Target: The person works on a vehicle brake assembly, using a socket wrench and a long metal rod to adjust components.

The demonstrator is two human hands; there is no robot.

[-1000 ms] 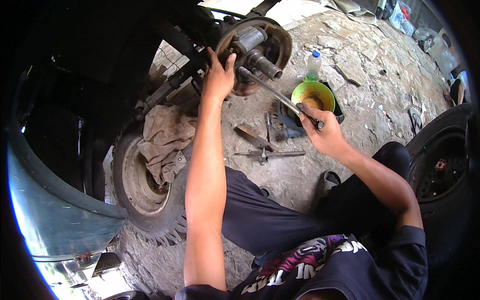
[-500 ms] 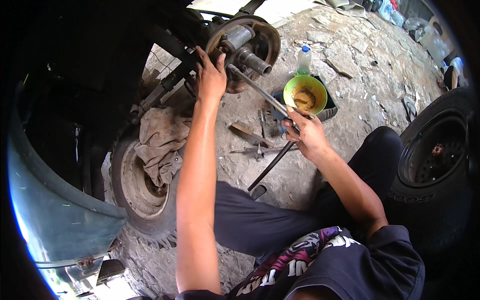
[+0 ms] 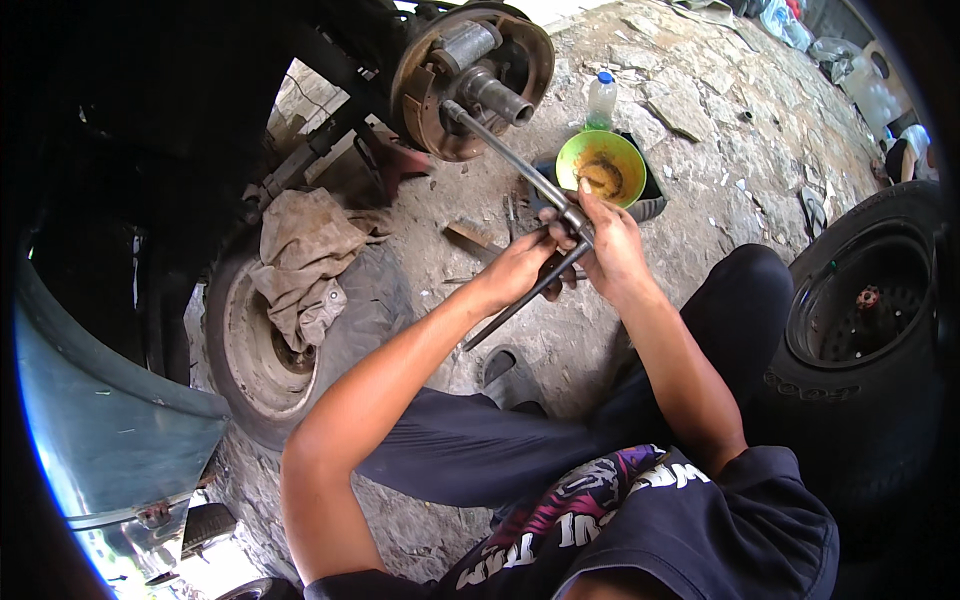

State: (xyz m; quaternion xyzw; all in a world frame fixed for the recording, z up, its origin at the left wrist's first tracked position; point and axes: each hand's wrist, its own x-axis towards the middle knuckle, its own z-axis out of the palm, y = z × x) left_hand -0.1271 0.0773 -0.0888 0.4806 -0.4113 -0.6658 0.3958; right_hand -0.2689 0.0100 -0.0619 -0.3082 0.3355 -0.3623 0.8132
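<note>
My right hand [image 3: 608, 245] is closed round the joint of a long socket wrench [image 3: 515, 162], where its silver shaft meets the dark handle. Beside it, my left hand [image 3: 522, 268] has its fingers curled on the wrench at the same joint and handle. The shaft's far end reaches a rusty drum brake assembly [image 3: 418, 100], touching it low on the backing plate, beside the protruding hollow axle end [image 3: 502, 102]. Whether a bolt sits in the socket is hidden. The handle slants down and left, below my left hand.
A green bowl [image 3: 632, 165] with brownish contents stands near a clear bottle [image 3: 602, 100] with a blue cap. A brown rag [image 3: 300, 250] drapes over a wheel [image 3: 232, 350] at left. Another wheel [image 3: 815, 370] is at right. A brush [image 3: 468, 240] lies on the stone floor.
My left hand has left the brake assembly and come back to the wrench beside my right hand. The wrench's shaft still reaches the brake. The whole view has shifted slightly.
</note>
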